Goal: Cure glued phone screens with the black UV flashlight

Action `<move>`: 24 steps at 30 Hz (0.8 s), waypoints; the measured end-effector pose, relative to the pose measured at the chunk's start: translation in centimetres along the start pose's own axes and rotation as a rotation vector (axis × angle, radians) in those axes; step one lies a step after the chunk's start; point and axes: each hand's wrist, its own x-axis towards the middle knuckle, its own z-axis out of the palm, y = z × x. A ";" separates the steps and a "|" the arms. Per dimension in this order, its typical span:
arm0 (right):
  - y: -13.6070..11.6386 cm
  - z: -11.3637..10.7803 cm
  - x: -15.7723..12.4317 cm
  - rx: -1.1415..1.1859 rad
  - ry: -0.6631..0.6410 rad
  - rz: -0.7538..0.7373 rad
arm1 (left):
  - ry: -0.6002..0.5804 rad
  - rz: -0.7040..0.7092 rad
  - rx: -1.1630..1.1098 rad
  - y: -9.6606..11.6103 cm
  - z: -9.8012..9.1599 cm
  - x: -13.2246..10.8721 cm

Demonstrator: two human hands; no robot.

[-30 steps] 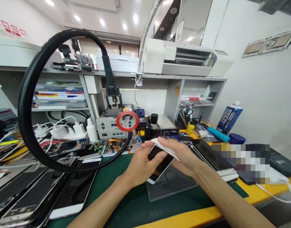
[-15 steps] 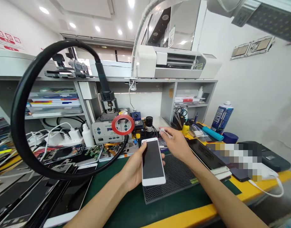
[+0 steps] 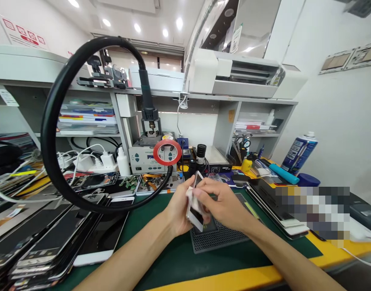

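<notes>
My left hand (image 3: pixel 177 209) is closed around a white smartphone (image 3: pixel 195 218), which is tilted nearly edge-on above the bench. In my right hand (image 3: pixel 221 200) a small white wipe (image 3: pixel 191 198) is pinched and lies against the phone's edge and face. My right fingers cover much of the screen. Below both hands is a dark honeycomb-textured pad (image 3: pixel 217 243), resting on a green mat (image 3: pixel 164 258).
A thick black hose (image 3: pixel 49 133) arches on the left over stacked phone screens (image 3: pixel 52 234). Behind the hands stand a grey soldering station (image 3: pixel 140 159) and a red tape roll (image 3: pixel 157 152). To the right are stacked phones (image 3: pixel 273 204), a yellow bottle (image 3: pixel 247 165) and a spray can (image 3: pixel 299 151).
My right hand has brought the wipe down onto the phone. The phone has turned from facing me to nearly edge-on. The camera view has shifted a little.
</notes>
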 end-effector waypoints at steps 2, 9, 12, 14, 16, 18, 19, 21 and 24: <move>-0.2 0.5 -0.2 0.004 0.001 -0.057 | 0.021 0.045 -0.058 -0.2 -0.2 0.1; -0.4 2.1 -1.1 0.035 0.055 -0.153 | 0.031 0.337 -0.022 -0.6 0.3 0.4; -0.3 2.2 -1.1 0.064 0.050 -0.131 | 0.052 0.380 0.032 -0.6 0.4 0.4; -0.1 2.1 -0.8 0.106 0.074 -0.069 | 0.108 0.372 0.096 -0.7 0.3 0.4; 0.3 1.7 -0.2 0.142 0.126 0.001 | 0.179 0.341 0.171 -0.9 0.1 0.5; 0.7 1.2 0.5 0.150 0.207 0.043 | 0.237 0.305 0.236 -1.3 0.1 0.4; 0.9 0.9 0.8 0.147 0.243 0.053 | 0.250 0.297 0.262 -1.5 0.1 0.3; 1.3 0.2 1.4 0.147 0.313 0.070 | 0.237 0.288 0.308 -1.7 0.3 0.2; 1.8 -0.6 2.0 0.163 0.381 0.109 | 0.191 0.279 0.370 -1.8 0.5 -0.1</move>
